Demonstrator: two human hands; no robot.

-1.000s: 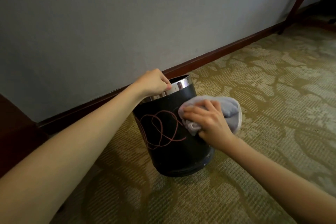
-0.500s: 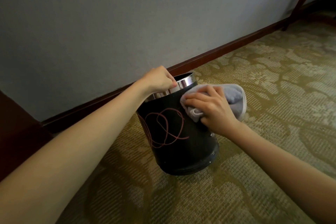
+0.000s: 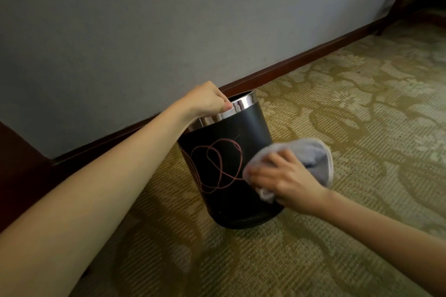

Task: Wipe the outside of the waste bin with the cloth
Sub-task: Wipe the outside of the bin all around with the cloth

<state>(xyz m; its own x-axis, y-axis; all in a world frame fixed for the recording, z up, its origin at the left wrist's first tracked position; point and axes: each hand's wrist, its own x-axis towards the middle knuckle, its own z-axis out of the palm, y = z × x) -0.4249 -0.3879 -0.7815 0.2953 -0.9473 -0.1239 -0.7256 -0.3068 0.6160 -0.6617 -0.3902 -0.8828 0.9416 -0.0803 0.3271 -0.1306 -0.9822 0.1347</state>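
Waste bin [image 3: 224,164] stands on the carpet [image 3: 337,128] near the wall, tipped a bit. My left hand [image 3: 207,101] pinches its shiny rim at 11 o'clock to keep it from moving. My right hand [image 3: 284,178] presses the grey cloth [image 3: 311,154] flat on the bin's side at 3 o'clock. I am in the wiping step. Next I think I should rub toward the pink squiggle [image 3: 217,164].

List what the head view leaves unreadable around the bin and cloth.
- Waste bin far side: hidden by its own body.
- Bin inside: the left hand on the rim covers the opening.
- Bin wall under the cloth: covered by cloth and right hand.
- Right fingers: motion-blurred.
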